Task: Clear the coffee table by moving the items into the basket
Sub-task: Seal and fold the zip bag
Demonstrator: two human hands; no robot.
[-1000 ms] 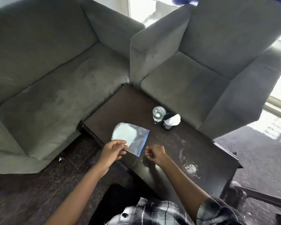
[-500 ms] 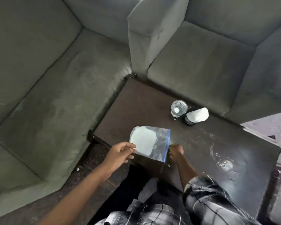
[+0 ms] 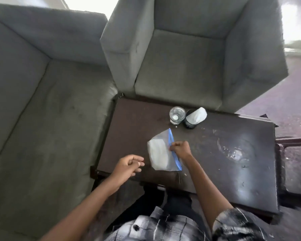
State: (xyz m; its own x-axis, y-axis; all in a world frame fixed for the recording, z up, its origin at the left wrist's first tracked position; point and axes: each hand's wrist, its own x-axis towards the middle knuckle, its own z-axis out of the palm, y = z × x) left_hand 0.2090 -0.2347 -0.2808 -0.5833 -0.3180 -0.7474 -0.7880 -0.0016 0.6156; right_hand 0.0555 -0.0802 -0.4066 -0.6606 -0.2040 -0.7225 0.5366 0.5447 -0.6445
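R hand [image 3: 180, 149] pinches blue-zip clear plastic bag [image 3: 161, 153] w/ white contents, on dark wood coffee table [image 3: 215, 153]; L hand [image 3: 129, 165] loose, holding nothing.

A glass [image 3: 177, 114] and a dark cup [image 3: 189, 122] stuffed with white tissue stood side by side near the far edge of the coffee table [image 3: 134, 124]. A plastic bag [image 3: 159, 152] occupied its front middle. Bare wood showed along the table's left strip and across its right half. A sofa [image 3: 50, 122] stood just beside its left side, an armchair [image 3: 181, 66] just beyond its far side.
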